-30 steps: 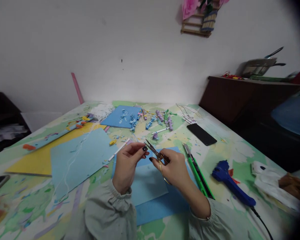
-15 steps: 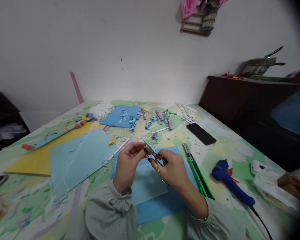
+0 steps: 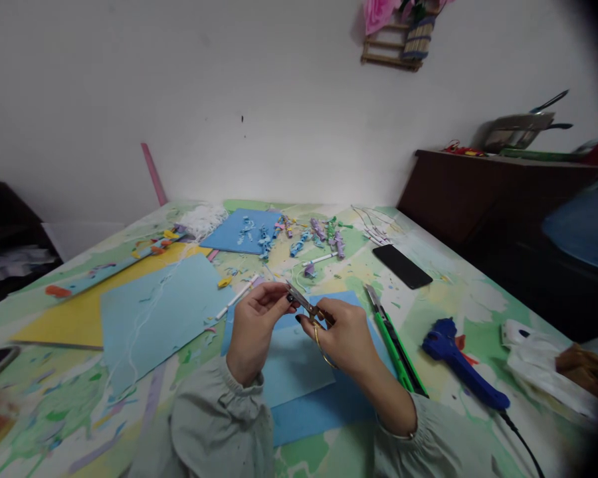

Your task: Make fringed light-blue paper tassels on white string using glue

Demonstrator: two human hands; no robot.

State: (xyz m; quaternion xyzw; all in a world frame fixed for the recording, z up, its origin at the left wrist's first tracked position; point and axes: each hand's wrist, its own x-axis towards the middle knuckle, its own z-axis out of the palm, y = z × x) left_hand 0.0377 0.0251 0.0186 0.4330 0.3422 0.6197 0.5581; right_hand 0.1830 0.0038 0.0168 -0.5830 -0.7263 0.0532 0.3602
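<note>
My right hand [image 3: 343, 332] is closed around the gold handles of a small pair of scissors [image 3: 303, 301], whose blades point up and left. At the blade tips, my left hand [image 3: 260, 318] has its thumb and fingers pinched together. Whatever lies in that pinch is too small or hidden to make out. Beneath both hands lie a light blue sheet [image 3: 299, 372] and, under it, a darker blue sheet [image 3: 323, 418]. A green utility knife [image 3: 396, 345] rests to the right of my right hand.
A blue glue gun [image 3: 463, 362] and a black phone [image 3: 402, 265] lie on the right. Behind the hands are white sticks [image 3: 236, 297], twisted foam pieces [image 3: 317, 230] and a blue sheet [image 3: 234, 234]. Light blue [image 3: 169, 312] and yellow sheets [image 3: 60, 325] are on the left, among scraps.
Both hands and the scissors hold nearly the same position. The whole view has shifted very slightly.
</note>
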